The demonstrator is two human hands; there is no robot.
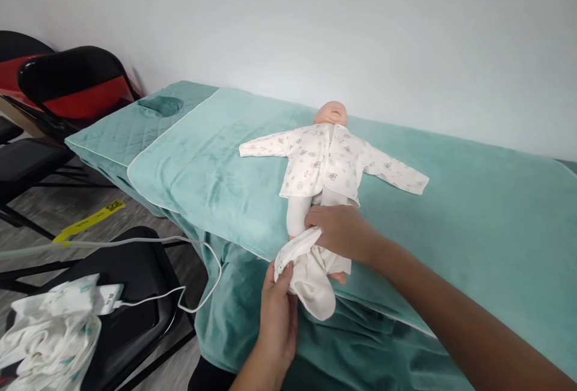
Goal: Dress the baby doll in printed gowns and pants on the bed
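A baby doll (pixel 331 113) lies on its back on the green-covered bed, dressed in a white printed long-sleeved shirt (pixel 322 154) with both sleeves spread wide. White baby pants (pixel 311 280) are bunched around its lower legs. My left hand (pixel 280 307) pinches the edge of the pants at the doll's foot end. With its fingers closed on the upper edge of the same pants, my right hand (pixel 338 229) is beside the doll's legs. One bare doll foot (pixel 339 278) shows below a pant leg; the other foot is hidden by the cloth.
The bed (pixel 202 139) runs along a white wall. At lower left, a black chair (pixel 135 295) bears white printed cloth (pixel 54 331) and a white power bank (pixel 108 299); its cable (pixel 202 295) loops near the bed's edge. More folding chairs (pixel 76 84) stand at far left.
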